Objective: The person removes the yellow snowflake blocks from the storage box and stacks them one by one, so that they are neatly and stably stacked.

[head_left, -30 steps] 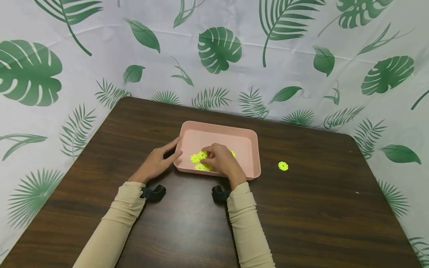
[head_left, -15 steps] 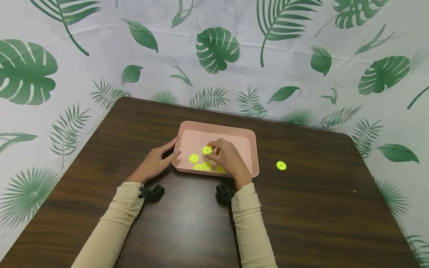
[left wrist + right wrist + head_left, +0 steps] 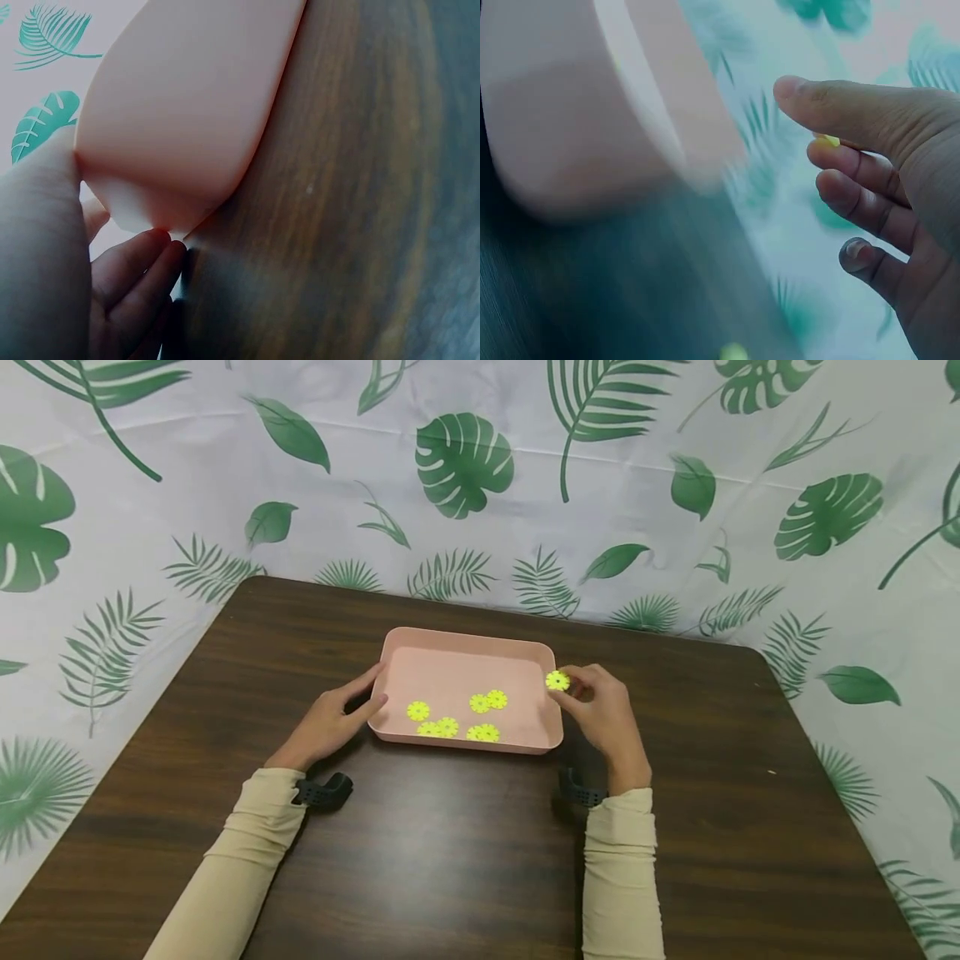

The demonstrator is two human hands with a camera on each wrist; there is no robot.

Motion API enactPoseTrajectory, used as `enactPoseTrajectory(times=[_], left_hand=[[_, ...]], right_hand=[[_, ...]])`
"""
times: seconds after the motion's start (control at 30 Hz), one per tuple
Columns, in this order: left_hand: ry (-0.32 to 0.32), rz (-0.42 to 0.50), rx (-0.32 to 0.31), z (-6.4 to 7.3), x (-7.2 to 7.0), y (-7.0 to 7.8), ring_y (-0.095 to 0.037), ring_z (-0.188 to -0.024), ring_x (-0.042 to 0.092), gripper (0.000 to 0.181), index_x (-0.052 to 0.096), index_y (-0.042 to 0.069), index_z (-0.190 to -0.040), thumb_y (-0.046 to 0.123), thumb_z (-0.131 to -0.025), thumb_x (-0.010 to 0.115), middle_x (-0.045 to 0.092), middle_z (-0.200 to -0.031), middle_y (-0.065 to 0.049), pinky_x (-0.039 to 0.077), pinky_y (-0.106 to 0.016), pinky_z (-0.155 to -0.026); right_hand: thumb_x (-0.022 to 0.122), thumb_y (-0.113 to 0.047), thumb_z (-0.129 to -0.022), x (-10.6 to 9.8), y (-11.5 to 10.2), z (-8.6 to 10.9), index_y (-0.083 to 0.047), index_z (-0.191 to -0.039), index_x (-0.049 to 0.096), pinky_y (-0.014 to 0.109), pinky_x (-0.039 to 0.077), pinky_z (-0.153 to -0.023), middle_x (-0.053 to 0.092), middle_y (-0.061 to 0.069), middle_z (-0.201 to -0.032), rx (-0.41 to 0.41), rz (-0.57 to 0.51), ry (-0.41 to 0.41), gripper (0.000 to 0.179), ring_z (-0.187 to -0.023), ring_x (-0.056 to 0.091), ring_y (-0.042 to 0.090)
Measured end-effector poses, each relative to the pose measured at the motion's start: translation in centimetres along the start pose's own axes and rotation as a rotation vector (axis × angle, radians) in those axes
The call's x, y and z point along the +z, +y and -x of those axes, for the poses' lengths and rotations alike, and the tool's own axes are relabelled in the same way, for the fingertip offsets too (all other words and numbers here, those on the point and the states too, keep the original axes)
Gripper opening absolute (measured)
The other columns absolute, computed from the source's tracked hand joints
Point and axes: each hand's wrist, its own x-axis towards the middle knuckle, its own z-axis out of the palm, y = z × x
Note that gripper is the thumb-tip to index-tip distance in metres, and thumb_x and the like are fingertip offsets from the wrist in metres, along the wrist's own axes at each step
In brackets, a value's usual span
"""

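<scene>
My left hand (image 3: 327, 720) holds the left end of a shallow pink tray (image 3: 431, 675), thumb over its rim. In the left wrist view its fingers (image 3: 133, 264) touch the outside of the tray's corner (image 3: 169, 161). My right hand (image 3: 609, 714) pinches a bright yellow flower-shaped disc (image 3: 557, 681) between thumb and fingers, right at the tray's right rim. Only a sliver of that yellow disc (image 3: 829, 140) shows behind the thumb in the right wrist view. Several more such discs, among them a single disc (image 3: 417, 711) and an overlapping pair (image 3: 488, 701), lie inside the tray.
The dark wooden table (image 3: 450, 852) carries the tray near its middle. Behind it hangs a white leaf-print cloth (image 3: 322, 510). A yellow spot (image 3: 733, 352) shows at the bottom edge of the right wrist view. Each wrist wears a black band (image 3: 324, 791).
The right hand has lifted a yellow disc from the tray and carried it right to the rim. It now covers where a lone disc lay on the table. The left hand stays on the tray.
</scene>
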Motion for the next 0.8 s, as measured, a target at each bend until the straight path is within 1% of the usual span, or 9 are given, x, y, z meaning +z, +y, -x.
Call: enactPoseTrajectory(times=[0.1,0.17,0.23,0.33,0.43,0.53,0.7,0.8], left_hand=[[0.000,0.003,-0.003,0.0,0.0,-0.1,-0.036,-0.151,0.034,0.068,0.025,0.036,-0.165,0.056,-0.105,0.052,0.031,-0.166,-0.008,0.028,-0.062,-0.119],[0.000,0.005,-0.004,0.0,0.1,-0.1,-0.036,-0.151,0.034,0.069,0.025,0.036,-0.165,0.056,-0.105,0.052,0.031,-0.166,-0.008,0.028,-0.062,-0.119],[0.000,0.006,-0.002,0.0,0.1,0.0,-0.036,-0.151,0.034,0.068,0.025,0.035,-0.165,0.055,-0.105,0.052,0.031,-0.166,-0.008,0.028,-0.062,-0.119],[-0.003,0.015,-0.004,0.0,0.1,-0.1,-0.035,-0.152,0.033,0.068,0.025,0.035,-0.165,0.053,-0.106,0.053,0.031,-0.167,-0.008,0.027,-0.062,-0.119],[-0.008,0.021,-0.008,0.0,0.1,-0.2,-0.035,-0.152,0.032,0.067,0.024,0.036,-0.165,0.053,-0.106,0.053,0.030,-0.167,-0.007,0.027,-0.062,-0.120],[-0.009,0.022,-0.007,-0.1,0.1,-0.2,-0.035,-0.152,0.032,0.067,0.024,0.036,-0.165,0.053,-0.106,0.053,0.030,-0.167,-0.007,0.027,-0.062,-0.120],[-0.011,0.028,-0.001,-0.2,0.2,-0.3,-0.033,-0.152,0.032,0.067,0.025,0.036,-0.165,0.053,-0.106,0.052,0.030,-0.167,-0.006,0.027,-0.061,-0.120],[-0.011,0.026,0.003,-0.3,0.2,-0.3,-0.034,-0.152,0.032,0.067,0.025,0.035,-0.165,0.053,-0.106,0.052,0.030,-0.167,-0.006,0.027,-0.061,-0.120]], right_hand=[[0.082,-0.014,-0.092,-1.5,2.8,1.2,0.002,-0.121,0.073,0.037,0.049,-0.075,0.063,0.016,-0.096,0.100,0.025,0.048,0.035,-0.086,0.060,0.029],[0.080,-0.015,-0.093,-2.3,4.6,2.1,0.004,-0.122,0.072,0.037,0.049,-0.077,0.064,0.018,-0.099,0.175,0.030,0.066,0.036,-0.087,0.060,0.029],[0.079,-0.017,-0.095,-2.7,6.1,3.0,0.004,-0.124,0.072,0.036,0.048,-0.077,0.065,0.019,-0.101,0.250,0.030,0.070,0.036,-0.088,0.059,0.028],[0.078,-0.019,-0.096,-3.1,7.6,4.0,0.005,-0.125,0.071,0.033,0.046,-0.076,0.066,0.021,-0.106,0.325,0.009,0.062,0.038,-0.089,0.057,0.027],[0.078,-0.021,-0.096,-3.1,8.4,4.4,0.004,-0.126,0.071,0.030,0.045,-0.073,0.065,0.021,-0.110,0.369,-0.010,0.064,0.039,-0.091,0.057,0.026],[0.079,-0.023,-0.095,-3.0,8.7,4.5,0.002,-0.126,0.072,0.028,0.045,-0.070,0.064,0.020,-0.115,0.386,-0.017,0.071,0.040,-0.092,0.057,0.025],[0.079,-0.028,-0.095,-2.8,9.0,4.5,0.000,-0.127,0.073,0.029,0.046,-0.073,0.061,0.020,-0.123,0.396,-0.013,0.054,0.043,-0.094,0.057,0.025],[0.080,-0.027,-0.094,-2.7,9.1,4.5,0.001,-0.126,0.073,0.027,0.046,-0.072,0.060,0.021,-0.124,0.393,-0.014,0.054,0.044,-0.092,0.057,0.024]])
